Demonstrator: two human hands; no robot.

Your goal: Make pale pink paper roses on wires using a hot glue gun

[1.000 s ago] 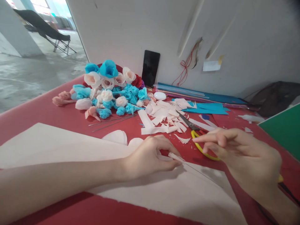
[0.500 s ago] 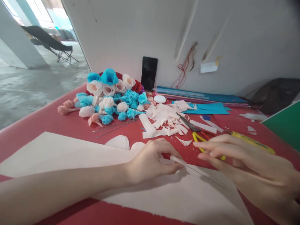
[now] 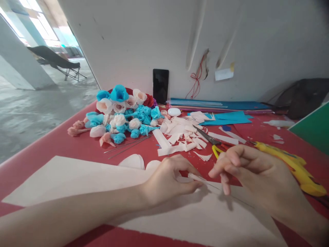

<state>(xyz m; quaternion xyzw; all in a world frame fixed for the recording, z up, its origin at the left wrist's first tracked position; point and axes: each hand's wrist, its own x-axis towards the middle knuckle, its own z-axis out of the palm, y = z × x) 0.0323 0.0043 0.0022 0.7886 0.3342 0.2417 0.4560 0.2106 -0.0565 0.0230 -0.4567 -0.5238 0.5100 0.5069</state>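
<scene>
One paper-wrapped wire (image 3: 196, 177), slanting over a cream paper sheet (image 3: 164, 219), is pinched at its wrapped end by the left hand (image 3: 168, 180), seemingly for steadiness; right hand (image 3: 253, 171) alongside, fingers loosely bent, parted.

Red tabletop (image 3: 61, 145), glossy, paper bits scattered right of centre. Big pale sheet (image 3: 89, 176) flat across the near side. Just past its far edge: rounded paper petals (image 3: 131, 162), then a few thin wires (image 3: 130, 146). Far left, paper flowers (image 3: 119, 120) heaped up: blue, white, pink, some red. Phone (image 3: 160, 85) upright behind them, leaning on the wall. White oval piece (image 3: 174, 112) near it. Middle: pile of pale scraps (image 3: 177, 127), scissors (image 3: 205, 134) touching its right side, blades partly apart. Blue paper (image 3: 228, 118) behind. Right side: yellow tool (image 3: 288, 156), white bottle (image 3: 279, 123) on its side farther back, dark bag (image 3: 304, 97) in the corner.
</scene>
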